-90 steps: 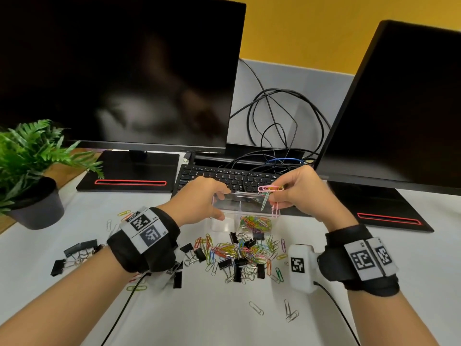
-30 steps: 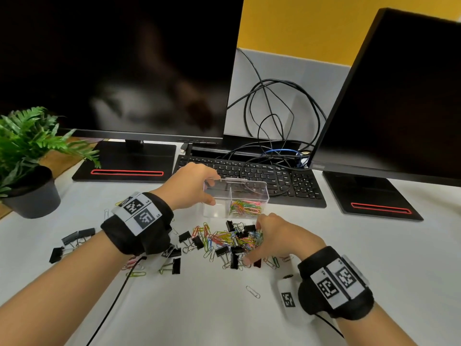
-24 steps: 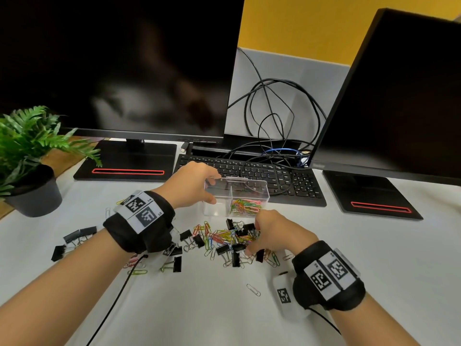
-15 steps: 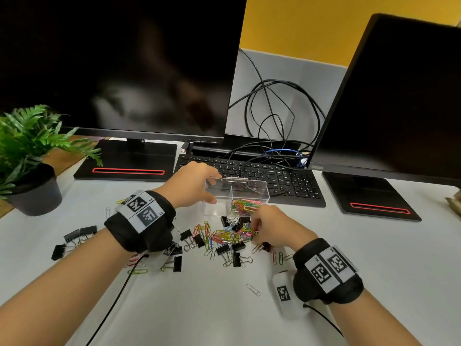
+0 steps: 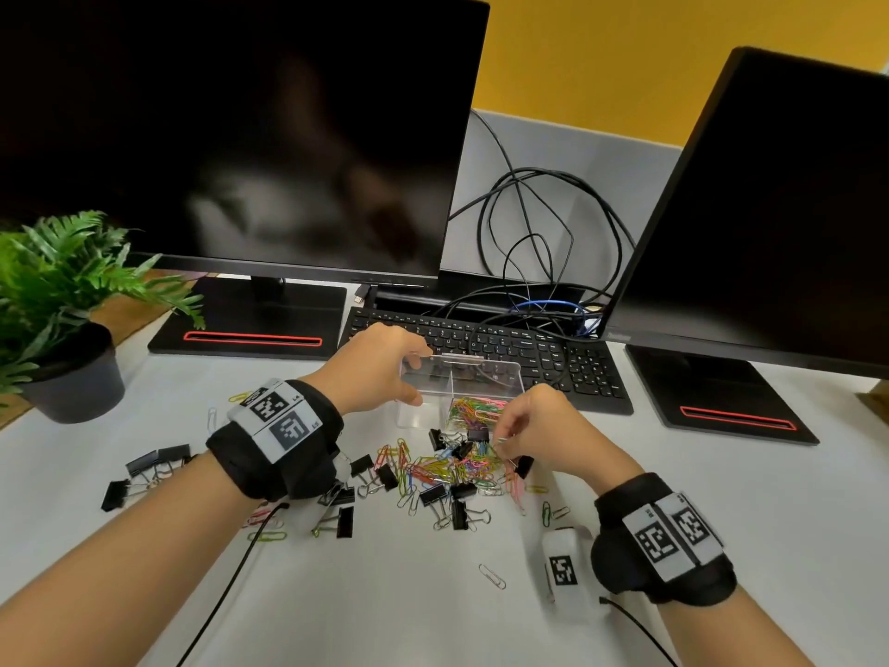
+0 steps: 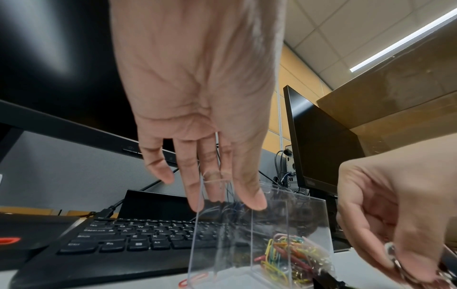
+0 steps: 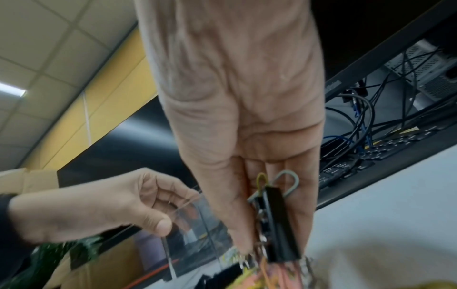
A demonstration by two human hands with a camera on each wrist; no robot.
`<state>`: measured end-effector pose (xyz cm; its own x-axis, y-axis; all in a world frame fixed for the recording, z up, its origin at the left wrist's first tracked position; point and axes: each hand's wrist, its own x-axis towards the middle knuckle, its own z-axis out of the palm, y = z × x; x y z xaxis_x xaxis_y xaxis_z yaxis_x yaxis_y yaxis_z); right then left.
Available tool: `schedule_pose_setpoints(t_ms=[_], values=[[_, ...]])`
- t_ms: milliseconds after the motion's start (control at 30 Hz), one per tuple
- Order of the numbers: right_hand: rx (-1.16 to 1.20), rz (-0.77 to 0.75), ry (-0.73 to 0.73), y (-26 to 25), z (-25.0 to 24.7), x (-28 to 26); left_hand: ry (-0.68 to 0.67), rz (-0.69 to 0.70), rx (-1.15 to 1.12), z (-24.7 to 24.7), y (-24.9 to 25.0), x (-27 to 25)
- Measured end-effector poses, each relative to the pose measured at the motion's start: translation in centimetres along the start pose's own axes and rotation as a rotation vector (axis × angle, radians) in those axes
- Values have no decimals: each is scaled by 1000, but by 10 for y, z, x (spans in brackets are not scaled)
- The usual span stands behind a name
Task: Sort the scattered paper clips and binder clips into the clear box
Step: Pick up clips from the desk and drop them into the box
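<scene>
A clear box (image 5: 417,418) with two compartments stands in front of the keyboard. Its right compartment holds coloured paper clips (image 5: 476,407). My left hand (image 5: 412,378) grips the box's left end, thumb and fingers on the rim, as the left wrist view (image 6: 225,203) also shows. Just before the box lies a pile of paper clips and black binder clips (image 5: 442,469). My right hand (image 5: 500,440) hovers over the pile's right side. In the right wrist view it (image 7: 272,246) pinches a black binder clip (image 7: 279,224) together with a few paper clips.
More binder clips (image 5: 144,469) lie at the left, and a lone paper clip (image 5: 491,576) lies near the front. A keyboard (image 5: 553,358) with tangled cables sits behind the box, between two monitor stands. A potted plant (image 5: 62,329) stands at the far left.
My right hand came down from the box to the pile, closed on clips there and has lifted slightly toward the box. The left hand kept its hold on the box.
</scene>
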<state>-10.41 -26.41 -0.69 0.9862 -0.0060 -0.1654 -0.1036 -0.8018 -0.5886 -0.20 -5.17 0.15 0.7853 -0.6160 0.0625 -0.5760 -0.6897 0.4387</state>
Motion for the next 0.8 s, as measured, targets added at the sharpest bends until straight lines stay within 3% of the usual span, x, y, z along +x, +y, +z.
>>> schedule_pose_setpoints(t_ms=[500,667,800], values=[[392,-77,248,-19,-36,11,1,-17,-22,1,-4,2],[390,-107,374,-25,-39,23,-1,-7,0,1,-4,1],[295,-55,354,-23,-33,37,-4,-12,-2,1,-3,2]])
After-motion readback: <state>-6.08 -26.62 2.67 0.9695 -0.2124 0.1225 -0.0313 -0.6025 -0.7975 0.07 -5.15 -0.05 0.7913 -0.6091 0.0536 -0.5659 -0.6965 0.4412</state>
